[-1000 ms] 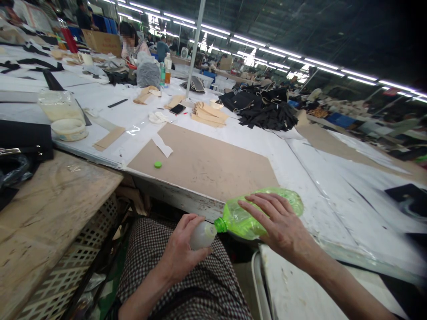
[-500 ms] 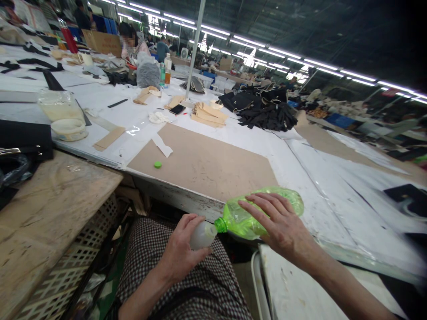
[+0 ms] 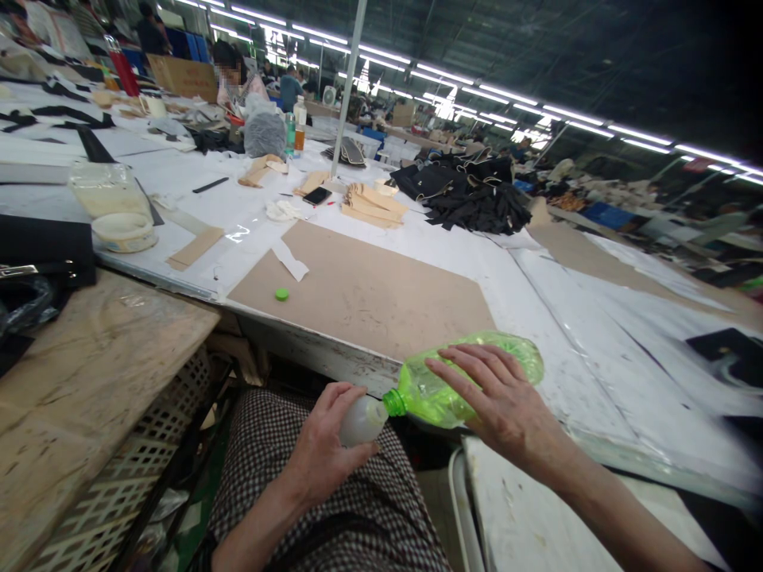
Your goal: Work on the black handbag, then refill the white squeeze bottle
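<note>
My left hand (image 3: 325, 445) is wrapped round a small translucent white bottle (image 3: 362, 421), tilted with its mouth towards the right. In my right hand (image 3: 501, 397) lies a larger clear green plastic bottle (image 3: 426, 389), tipped nearly level over the table's front edge. Its green neck meets the mouth of the white bottle; whether liquid is passing between them I cannot make out. A green bottle cap (image 3: 282, 294) rests on the brown board (image 3: 381, 294) beyond my hands, near a torn strip of white paper (image 3: 290, 260).
A round tub (image 3: 123, 231) stands by the table's left corner. Further back are a phone (image 3: 317, 195), stacked tan pieces (image 3: 373, 205) and a pile of black pieces (image 3: 470, 191). A metal pole (image 3: 349, 87) rises from the table. A person (image 3: 235, 79) sits across it.
Almost nothing differs. Both hands keep their grip, and the two bottles stay mouth to mouth in the same place.
</note>
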The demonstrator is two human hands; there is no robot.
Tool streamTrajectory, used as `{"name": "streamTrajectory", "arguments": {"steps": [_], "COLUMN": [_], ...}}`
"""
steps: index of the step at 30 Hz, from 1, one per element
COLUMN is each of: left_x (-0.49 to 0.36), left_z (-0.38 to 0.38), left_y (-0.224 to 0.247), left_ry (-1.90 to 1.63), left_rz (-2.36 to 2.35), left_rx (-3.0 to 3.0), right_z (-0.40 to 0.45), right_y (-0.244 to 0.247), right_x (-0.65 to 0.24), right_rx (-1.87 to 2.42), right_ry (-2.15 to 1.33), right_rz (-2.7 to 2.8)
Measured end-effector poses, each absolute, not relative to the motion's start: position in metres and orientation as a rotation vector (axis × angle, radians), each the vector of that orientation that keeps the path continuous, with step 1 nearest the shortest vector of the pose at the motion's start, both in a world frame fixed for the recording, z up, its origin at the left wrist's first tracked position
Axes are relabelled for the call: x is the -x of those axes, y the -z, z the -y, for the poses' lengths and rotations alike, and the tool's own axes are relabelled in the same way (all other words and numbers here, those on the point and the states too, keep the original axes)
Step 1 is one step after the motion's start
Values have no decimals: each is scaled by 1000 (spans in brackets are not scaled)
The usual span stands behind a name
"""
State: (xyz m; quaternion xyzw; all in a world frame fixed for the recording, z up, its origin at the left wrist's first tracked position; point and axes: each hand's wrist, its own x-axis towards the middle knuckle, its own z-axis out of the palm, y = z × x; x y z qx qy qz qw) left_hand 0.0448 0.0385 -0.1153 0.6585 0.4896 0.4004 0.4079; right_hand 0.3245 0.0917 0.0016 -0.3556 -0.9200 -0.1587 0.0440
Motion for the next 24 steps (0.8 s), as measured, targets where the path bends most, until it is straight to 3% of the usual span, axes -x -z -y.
{"name": "streamTrajectory", "arguments": {"steps": [24], "left_x": [-44], "left_z": [-36], "left_y": [110], "left_ry": [-1025], "left_rz": [-1211], "left_rx": [-1651], "right_z": [-89], "right_y": [-3], "right_x": [-327], "right_rx": [1072], "right_ry": [491], "right_rz": [2814]}}
